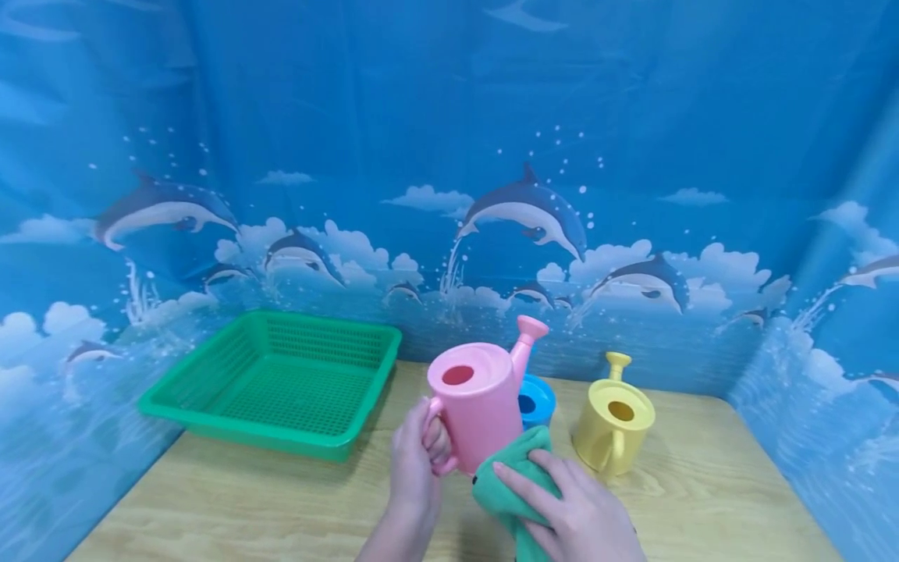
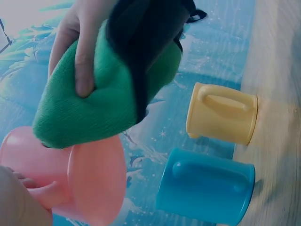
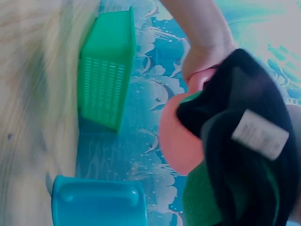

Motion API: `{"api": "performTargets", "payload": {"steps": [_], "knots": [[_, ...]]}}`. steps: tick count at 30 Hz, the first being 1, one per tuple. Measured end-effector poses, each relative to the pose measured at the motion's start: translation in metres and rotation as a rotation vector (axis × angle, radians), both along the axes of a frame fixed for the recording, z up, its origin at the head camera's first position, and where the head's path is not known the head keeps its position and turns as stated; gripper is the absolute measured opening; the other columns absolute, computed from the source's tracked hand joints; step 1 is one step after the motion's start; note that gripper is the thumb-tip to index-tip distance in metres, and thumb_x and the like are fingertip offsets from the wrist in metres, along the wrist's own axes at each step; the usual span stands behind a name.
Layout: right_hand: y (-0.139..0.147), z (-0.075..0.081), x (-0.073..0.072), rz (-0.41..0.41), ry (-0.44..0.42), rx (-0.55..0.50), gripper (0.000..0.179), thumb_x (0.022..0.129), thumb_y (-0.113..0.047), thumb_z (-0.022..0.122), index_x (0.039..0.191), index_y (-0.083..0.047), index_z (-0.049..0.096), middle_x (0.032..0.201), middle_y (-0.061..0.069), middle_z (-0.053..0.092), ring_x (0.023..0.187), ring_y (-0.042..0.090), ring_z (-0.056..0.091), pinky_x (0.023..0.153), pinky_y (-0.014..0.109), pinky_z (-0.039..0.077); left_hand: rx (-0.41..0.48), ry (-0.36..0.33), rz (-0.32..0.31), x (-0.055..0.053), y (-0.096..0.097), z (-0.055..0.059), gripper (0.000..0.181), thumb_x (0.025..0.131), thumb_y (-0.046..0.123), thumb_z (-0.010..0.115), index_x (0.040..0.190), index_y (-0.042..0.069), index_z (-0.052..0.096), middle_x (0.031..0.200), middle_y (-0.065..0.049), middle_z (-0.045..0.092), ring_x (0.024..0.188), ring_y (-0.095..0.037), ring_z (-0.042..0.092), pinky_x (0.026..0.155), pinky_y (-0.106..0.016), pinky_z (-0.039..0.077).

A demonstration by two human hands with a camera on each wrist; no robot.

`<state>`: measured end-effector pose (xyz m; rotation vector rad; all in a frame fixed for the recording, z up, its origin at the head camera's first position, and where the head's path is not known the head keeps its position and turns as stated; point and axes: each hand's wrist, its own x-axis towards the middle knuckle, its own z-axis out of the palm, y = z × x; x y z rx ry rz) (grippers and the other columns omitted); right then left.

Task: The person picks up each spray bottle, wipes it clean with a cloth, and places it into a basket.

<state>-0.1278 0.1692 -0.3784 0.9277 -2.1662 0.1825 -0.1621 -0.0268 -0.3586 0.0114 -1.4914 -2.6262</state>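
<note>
My left hand [image 1: 419,453] grips the handle of a pink watering can [image 1: 480,414], held up above the table with its spout toward the back right. My right hand [image 1: 586,507] holds a green cloth [image 1: 516,476] at the can's lower right side, fingers spread over it. In the left wrist view, the cloth [image 2: 89,113] overlaps the pink can [image 2: 96,179] near its base. Seen from the right wrist, dark fabric [image 3: 244,141] with a white label [image 3: 260,134] hangs from the cloth and hides part of the can.
A blue watering can [image 1: 539,398] stands behind the pink one, partly hidden. To its right is a yellow watering can [image 1: 614,429]. A green plastic basket [image 1: 337,446] sits at the left on the wooden table [image 1: 281,515]. Behind hangs a blue dolphin-print curtain [image 1: 421,117].
</note>
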Motion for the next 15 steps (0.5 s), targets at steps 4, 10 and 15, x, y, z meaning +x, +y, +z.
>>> {"api": "performTargets", "payload": {"steps": [4, 10, 15], "knots": [[-0.0015, -0.0003, -0.0024, 0.011, 0.057, -0.074, 0.046, 0.101, -0.052, 0.030, 0.129, -0.031, 0.061, 0.112, 0.006, 0.063, 0.088, 0.019, 0.063, 0.065, 0.031, 0.055, -0.012, 0.032, 0.004, 0.0001, -0.0008, 0.0016, 0.048, 0.099, 0.027, 0.040, 0.055, 0.013, 0.026, 0.048, 0.008, 0.026, 0.043, -0.006, 0.025, 0.044, -0.016, 0.024], [0.0026, 0.0019, -0.0038, 0.034, 0.080, -0.125, 0.045, 0.101, -0.050, 0.035, 0.126, -0.026, 0.064, 0.113, 0.009, 0.063, 0.087, 0.020, 0.062, 0.063, 0.030, 0.054, -0.057, 0.017, -0.052, 0.0009, 0.0000, -0.0003, 0.048, 0.098, 0.027, 0.044, 0.053, 0.015, 0.029, 0.046, 0.009, 0.026, 0.042, -0.006, 0.024, 0.043, -0.017, 0.023], [0.0062, 0.0064, -0.0043, 0.035, 0.100, -0.188, 0.042, 0.101, -0.047, 0.040, 0.121, -0.023, 0.067, 0.113, 0.012, 0.063, 0.089, 0.023, 0.062, 0.066, 0.033, 0.053, -0.086, 0.022, -0.115, 0.0016, 0.0035, -0.0021, 0.047, 0.098, 0.027, 0.044, 0.054, 0.014, 0.029, 0.046, 0.008, 0.026, 0.042, -0.005, 0.024, 0.043, -0.017, 0.023]]}}
